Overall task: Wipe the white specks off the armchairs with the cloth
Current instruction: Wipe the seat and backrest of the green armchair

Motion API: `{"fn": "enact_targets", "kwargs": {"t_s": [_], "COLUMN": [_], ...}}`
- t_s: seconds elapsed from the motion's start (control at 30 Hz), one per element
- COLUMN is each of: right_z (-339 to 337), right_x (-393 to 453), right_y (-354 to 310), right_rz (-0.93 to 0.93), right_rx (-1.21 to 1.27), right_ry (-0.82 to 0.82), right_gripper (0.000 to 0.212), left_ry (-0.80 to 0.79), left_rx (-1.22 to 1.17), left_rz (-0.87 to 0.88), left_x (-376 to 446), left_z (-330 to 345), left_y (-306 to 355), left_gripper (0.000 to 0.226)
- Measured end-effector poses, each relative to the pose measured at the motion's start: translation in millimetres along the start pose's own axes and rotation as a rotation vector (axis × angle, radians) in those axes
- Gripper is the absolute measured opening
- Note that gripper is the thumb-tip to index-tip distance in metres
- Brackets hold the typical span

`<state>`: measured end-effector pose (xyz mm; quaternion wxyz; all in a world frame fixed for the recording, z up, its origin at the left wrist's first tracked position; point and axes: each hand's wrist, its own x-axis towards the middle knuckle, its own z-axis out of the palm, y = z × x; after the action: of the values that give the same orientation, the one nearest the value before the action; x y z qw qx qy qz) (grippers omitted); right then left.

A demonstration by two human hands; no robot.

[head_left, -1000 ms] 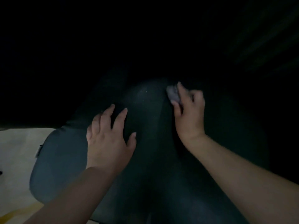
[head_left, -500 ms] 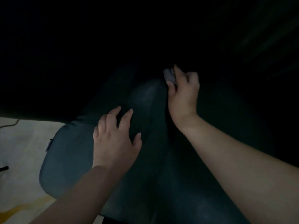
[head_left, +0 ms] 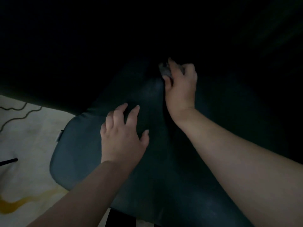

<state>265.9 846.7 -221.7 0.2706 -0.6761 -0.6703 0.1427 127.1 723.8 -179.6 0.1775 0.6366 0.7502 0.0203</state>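
2 hands shifted: right hand [head_left: 180,86] (grip clamped on cloth [head_left: 165,70]) slid farther up armchair [head_left: 78,145]; left hand [head_left: 122,136] flat, fingers apart.

Dark armchair [head_left: 78,145] seat lies bare toward 8 o'clock, room enough for a hand to pass. The left hand [head_left: 121,138], fingers spread flat, blocks the seat's middle; the right hand [head_left: 180,89], gripping the cloth [head_left: 164,69], fills the crease at 12 o'clock. Beyond, all is too dark to tell.
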Motion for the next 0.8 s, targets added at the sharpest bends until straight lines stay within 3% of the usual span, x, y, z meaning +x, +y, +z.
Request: {"fn": "enact_targets", "kwargs": {"t_s": [0.17,0.4,0.57,0.67,0.8], "right_z": [-21,-9,-13,-45,-62], "right_x": [-64,1,-53,-87,-74], "right_y": [9,22,6,38,70], "right_rz": [-0.211,0.009,-0.183,-0.035,0.262], "right_rx": [0.015,0.01,0.048,0.034,-0.049], "right_ry": [-0.168,-0.028,-0.137,-0.097,0.018], "right_gripper": [0.052,0.047,0.051,0.045,0.044], "left_ry": [-0.009,-0.021,-0.018,-0.016,0.002], "left_rx": [0.006,0.005,0.029,0.041,0.051], "left_rz": [0.006,0.002,0.022,0.04,0.083], "left_x": [-3,-5,-8,-14,-23], "left_z": [1,1,2,4,9], "left_y": [-2,-2,-1,1,9], "left_gripper": [0.072,0.071,0.071,0.071,0.07]}}
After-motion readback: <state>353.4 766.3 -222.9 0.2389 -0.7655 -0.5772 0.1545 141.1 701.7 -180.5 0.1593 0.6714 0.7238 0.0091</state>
